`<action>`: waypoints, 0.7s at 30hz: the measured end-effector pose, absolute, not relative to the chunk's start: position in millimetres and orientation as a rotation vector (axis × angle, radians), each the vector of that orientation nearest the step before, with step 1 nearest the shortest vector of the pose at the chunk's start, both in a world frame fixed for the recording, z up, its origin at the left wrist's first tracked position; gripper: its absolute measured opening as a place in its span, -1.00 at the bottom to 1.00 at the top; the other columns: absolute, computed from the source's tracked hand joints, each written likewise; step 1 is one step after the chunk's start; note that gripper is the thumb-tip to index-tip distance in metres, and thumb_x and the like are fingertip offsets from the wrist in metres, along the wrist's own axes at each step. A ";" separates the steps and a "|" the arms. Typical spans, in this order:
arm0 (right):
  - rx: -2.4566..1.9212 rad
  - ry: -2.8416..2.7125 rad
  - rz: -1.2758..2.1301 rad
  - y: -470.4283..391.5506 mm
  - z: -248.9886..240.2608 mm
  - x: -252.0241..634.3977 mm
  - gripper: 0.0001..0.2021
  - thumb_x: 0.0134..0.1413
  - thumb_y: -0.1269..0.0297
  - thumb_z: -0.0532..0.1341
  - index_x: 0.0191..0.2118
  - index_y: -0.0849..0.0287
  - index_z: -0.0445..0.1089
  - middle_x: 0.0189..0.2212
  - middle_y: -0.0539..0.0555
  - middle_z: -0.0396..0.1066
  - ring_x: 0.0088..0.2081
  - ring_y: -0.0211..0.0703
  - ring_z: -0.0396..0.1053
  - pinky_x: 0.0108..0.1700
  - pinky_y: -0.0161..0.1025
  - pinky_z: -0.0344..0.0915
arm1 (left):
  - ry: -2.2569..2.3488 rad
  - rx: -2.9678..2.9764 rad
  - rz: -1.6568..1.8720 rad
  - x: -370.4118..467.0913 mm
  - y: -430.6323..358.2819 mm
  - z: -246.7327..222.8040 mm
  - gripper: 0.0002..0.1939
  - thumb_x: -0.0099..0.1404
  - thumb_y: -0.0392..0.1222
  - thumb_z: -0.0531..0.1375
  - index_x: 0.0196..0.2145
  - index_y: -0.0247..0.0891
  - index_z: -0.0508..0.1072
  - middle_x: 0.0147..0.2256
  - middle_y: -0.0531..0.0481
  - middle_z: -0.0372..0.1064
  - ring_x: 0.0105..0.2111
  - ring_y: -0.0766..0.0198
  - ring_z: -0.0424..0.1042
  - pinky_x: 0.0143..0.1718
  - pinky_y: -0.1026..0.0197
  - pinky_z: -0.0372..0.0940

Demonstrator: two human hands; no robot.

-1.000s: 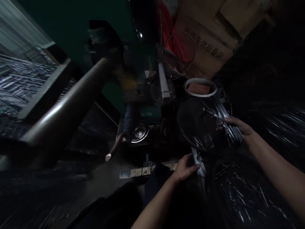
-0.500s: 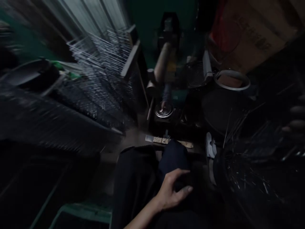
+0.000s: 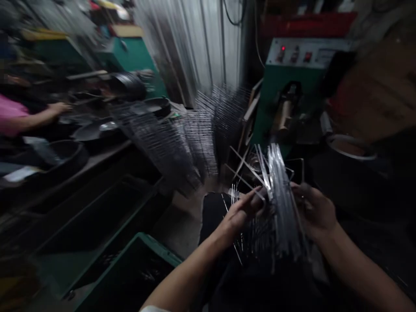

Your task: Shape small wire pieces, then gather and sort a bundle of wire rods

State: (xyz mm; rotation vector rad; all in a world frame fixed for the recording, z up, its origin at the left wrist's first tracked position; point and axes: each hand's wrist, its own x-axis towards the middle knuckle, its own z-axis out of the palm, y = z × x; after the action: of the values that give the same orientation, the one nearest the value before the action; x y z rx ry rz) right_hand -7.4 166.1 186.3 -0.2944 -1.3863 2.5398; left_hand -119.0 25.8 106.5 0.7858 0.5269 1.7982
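A bundle of thin shiny metal rods (image 3: 279, 195) stands between my two hands, just above my dark-trousered lap. My right hand (image 3: 313, 210) wraps around the bundle from the right. My left hand (image 3: 240, 214) touches the rods on the left side, fingers reaching into them. Several loose rods (image 3: 245, 167) stick out crosswise at the top. The picture is dim and blurred by motion.
A green machine (image 3: 289, 86) with a control panel stands behind the rods. Wire racks (image 3: 182, 134) lean at centre. A green crate (image 3: 130, 273) sits low left. A round dark tub (image 3: 351, 149) is at right. Another person's arm (image 3: 39, 115) reaches over dark pans at far left.
The view has swung up and left. My right hand brought the rod bundle from the tub on the right to my lap, and my left hand rose to meet it.
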 end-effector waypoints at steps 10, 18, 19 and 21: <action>0.241 -2.498 2.492 29.5 131.8 -173.1 -0.38 0.14 -0.27 0.14 0.05 0.19 0.37 -0.03 0.11 0.35 -0.01 -0.15 0.31 0.04 -0.25 0.27 | 0.940 -0.147 2.241 -240.6 -130.9 145.2 -0.58 -0.02 -0.12 0.43 -0.43 -0.44 0.31 -0.65 0.10 0.17 -0.68 0.51 0.11 -0.65 0.42 0.02; -0.068 -2.190 2.944 -9.6 29.4 -217.3 -0.26 0.18 -0.29 0.07 0.21 0.27 0.15 -0.12 0.23 0.38 -0.21 -0.11 0.41 -0.23 -0.30 0.29 | 1.221 -0.086 2.082 -276.9 -192.9 45.5 -0.49 -0.07 -0.31 0.37 -0.13 -0.47 0.38 -0.21 -0.22 0.42 -0.40 0.21 0.45 -0.40 0.21 0.37; -0.081 -2.163 2.964 -14.6 23.2 -217.6 -0.26 0.18 -0.27 0.09 0.20 0.30 0.16 -0.14 0.25 0.38 -0.22 -0.13 0.41 -0.24 -0.33 0.27 | 1.229 -0.063 2.073 -276.9 -199.6 41.6 -0.48 -0.04 -0.30 0.38 -0.10 -0.47 0.38 -0.15 -0.25 0.41 -0.33 0.17 0.46 -0.34 0.17 0.39; 0.017 -2.232 2.919 -25.7 14.1 -219.6 -0.33 0.18 -0.19 0.15 0.15 0.33 0.22 -0.10 0.25 0.36 -0.18 -0.10 0.41 -0.26 -0.33 0.29 | 1.253 -0.066 2.073 -275.2 -212.2 37.1 -0.42 -0.03 -0.30 0.39 -0.04 -0.48 0.36 -0.05 -0.31 0.38 -0.22 0.08 0.47 -0.24 0.09 0.40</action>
State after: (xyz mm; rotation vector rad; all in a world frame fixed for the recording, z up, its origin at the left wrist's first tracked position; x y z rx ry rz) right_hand -219.6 -25.7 14.1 0.0165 -2.2321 2.9192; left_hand -275.2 -212.2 37.1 -0.0664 1.2530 2.0733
